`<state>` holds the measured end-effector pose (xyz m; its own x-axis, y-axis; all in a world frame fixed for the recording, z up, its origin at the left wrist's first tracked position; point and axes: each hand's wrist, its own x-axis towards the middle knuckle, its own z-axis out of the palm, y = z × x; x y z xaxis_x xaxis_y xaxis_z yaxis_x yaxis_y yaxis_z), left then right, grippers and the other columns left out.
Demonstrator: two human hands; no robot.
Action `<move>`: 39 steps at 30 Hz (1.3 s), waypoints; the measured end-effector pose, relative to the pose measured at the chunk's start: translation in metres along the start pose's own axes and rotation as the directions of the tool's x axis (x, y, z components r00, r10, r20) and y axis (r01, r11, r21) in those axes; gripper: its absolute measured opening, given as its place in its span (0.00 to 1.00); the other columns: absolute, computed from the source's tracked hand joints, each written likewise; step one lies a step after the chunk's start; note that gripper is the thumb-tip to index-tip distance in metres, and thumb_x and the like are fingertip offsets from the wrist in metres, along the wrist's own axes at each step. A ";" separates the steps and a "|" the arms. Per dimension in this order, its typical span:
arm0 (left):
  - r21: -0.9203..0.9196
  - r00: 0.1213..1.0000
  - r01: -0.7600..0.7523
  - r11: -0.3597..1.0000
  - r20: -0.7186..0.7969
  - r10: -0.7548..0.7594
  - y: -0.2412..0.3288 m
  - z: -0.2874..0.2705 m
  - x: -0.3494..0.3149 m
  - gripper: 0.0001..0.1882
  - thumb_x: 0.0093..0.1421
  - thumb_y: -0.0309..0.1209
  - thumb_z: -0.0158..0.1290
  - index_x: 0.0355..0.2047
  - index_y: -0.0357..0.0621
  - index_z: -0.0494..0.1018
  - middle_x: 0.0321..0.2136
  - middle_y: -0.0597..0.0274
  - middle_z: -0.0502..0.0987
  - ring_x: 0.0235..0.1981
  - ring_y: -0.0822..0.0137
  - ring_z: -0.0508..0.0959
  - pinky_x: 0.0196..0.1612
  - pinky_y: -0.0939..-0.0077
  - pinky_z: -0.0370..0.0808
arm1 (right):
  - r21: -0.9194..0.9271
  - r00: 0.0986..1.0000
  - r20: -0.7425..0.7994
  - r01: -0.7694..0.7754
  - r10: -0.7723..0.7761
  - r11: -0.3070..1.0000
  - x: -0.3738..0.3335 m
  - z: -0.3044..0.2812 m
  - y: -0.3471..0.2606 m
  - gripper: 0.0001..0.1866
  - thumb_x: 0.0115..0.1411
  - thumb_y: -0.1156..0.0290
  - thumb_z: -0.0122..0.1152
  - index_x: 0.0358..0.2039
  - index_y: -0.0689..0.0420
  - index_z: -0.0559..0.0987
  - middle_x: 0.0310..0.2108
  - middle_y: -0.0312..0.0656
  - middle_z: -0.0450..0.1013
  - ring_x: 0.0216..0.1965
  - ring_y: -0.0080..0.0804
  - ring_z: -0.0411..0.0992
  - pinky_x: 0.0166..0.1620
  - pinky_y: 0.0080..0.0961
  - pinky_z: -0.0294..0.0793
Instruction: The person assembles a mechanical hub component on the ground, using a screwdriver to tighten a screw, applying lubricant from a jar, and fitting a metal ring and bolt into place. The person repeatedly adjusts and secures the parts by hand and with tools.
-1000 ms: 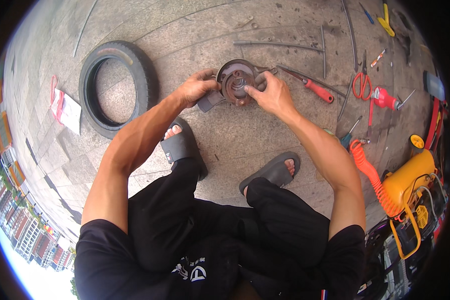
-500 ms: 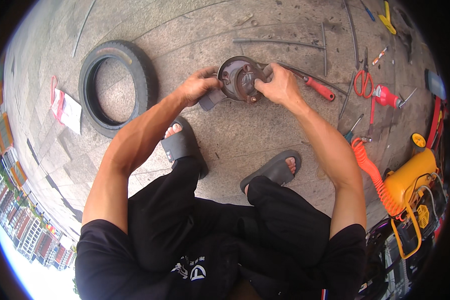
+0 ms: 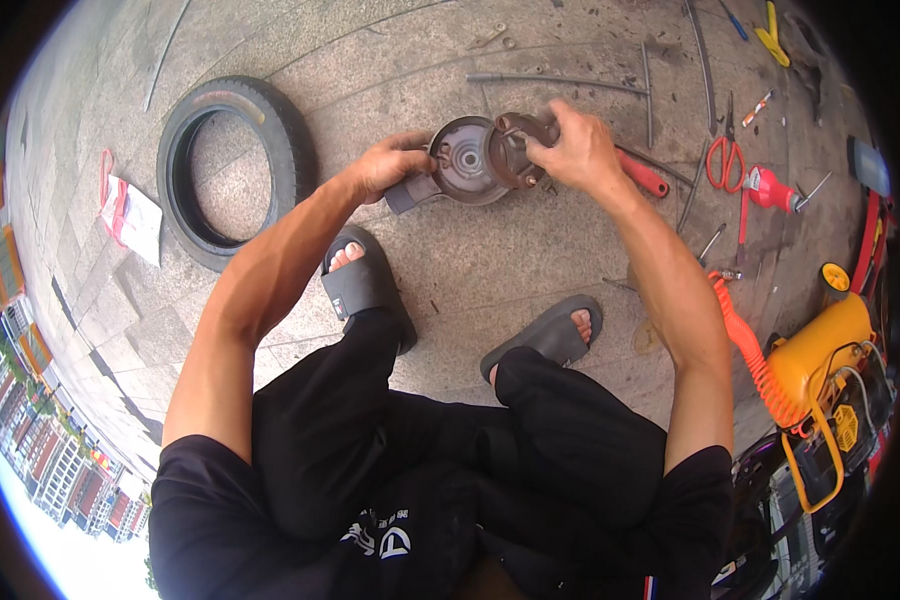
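Above my feet, my left hand (image 3: 394, 165) grips the edge of a round, shallow metal drum-brake plate (image 3: 462, 152) with a flat grey arm sticking out at its lower left. Its ringed inner face is partly exposed. My right hand (image 3: 576, 146) has its thumb and fingers closed on the curved, rusty brake shoes (image 3: 511, 152), which lean out over the plate's right side. Whether the shoes still touch the plate on that side I cannot tell. Behind my right hand lies a red-handled screwdriver (image 3: 644, 174), partly covered by it.
A black tire (image 3: 295, 160) lies at left, beside a clear plastic bag (image 3: 135, 222). To the right are red-handled scissors (image 3: 727, 165), a red bottle (image 3: 770, 190), a coiled orange hose (image 3: 745, 345) and a yellow air tank (image 3: 820, 345). A T-shaped metal bar (image 3: 560, 82) lies beyond.
The brake shoes have been pulled up and rightward off the plate's middle, uncovering its ringed centre. My right hand has shifted up and right with them; my left hand stays nearly in place.
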<state>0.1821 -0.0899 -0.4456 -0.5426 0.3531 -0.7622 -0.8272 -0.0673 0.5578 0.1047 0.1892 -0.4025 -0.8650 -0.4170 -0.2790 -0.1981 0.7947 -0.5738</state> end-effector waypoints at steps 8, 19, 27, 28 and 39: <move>0.017 1.000 -0.011 1.000 0.016 0.011 0.006 0.012 -0.004 0.31 0.52 0.27 0.56 0.58 0.35 0.66 0.45 0.53 0.77 0.44 0.66 0.78 0.47 0.72 0.77 | -0.086 0.969 0.066 0.242 -0.237 0.966 -0.002 0.000 -0.017 0.18 0.47 0.66 0.65 0.36 0.62 0.73 0.28 0.57 0.75 0.32 0.56 0.76 0.37 0.45 0.75; 0.072 0.989 -0.089 0.993 0.121 0.080 0.028 0.035 -0.015 0.24 0.53 0.27 0.53 0.52 0.39 0.71 0.40 0.59 0.77 0.40 0.70 0.76 0.44 0.75 0.75 | -0.142 0.947 0.025 0.321 -0.320 0.936 -0.006 -0.019 -0.028 0.20 0.47 0.68 0.66 0.40 0.61 0.74 0.29 0.58 0.76 0.33 0.56 0.76 0.39 0.46 0.77; -0.022 0.993 -0.086 0.996 0.078 0.087 0.029 0.036 -0.018 0.27 0.53 0.26 0.56 0.56 0.37 0.68 0.40 0.57 0.78 0.40 0.68 0.79 0.44 0.73 0.78 | -0.114 0.971 -0.063 0.224 -0.232 0.968 -0.006 -0.045 -0.018 0.18 0.47 0.68 0.64 0.38 0.61 0.74 0.32 0.55 0.76 0.35 0.58 0.75 0.39 0.47 0.75; -0.020 0.992 -0.091 0.996 0.085 0.093 0.029 0.035 -0.018 0.28 0.53 0.26 0.56 0.56 0.37 0.67 0.40 0.57 0.78 0.40 0.68 0.79 0.43 0.73 0.79 | -0.122 0.974 -0.059 0.212 -0.220 0.970 -0.007 -0.046 -0.017 0.18 0.47 0.68 0.65 0.38 0.61 0.74 0.32 0.55 0.76 0.35 0.58 0.75 0.39 0.47 0.75; -0.030 0.992 -0.082 0.996 0.091 0.084 0.035 0.040 -0.022 0.30 0.53 0.27 0.58 0.57 0.36 0.66 0.41 0.56 0.78 0.42 0.67 0.79 0.46 0.72 0.78 | -0.198 0.957 -0.027 0.278 -0.289 0.940 -0.011 -0.034 -0.020 0.17 0.46 0.70 0.66 0.37 0.61 0.74 0.31 0.53 0.75 0.34 0.55 0.74 0.37 0.45 0.74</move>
<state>0.1714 -0.0626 -0.3962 -0.5948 0.4296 -0.6795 -0.7841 -0.1235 0.6083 0.1022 0.1927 -0.3613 -0.7829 -0.6170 -0.0804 -0.5181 0.7180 -0.4648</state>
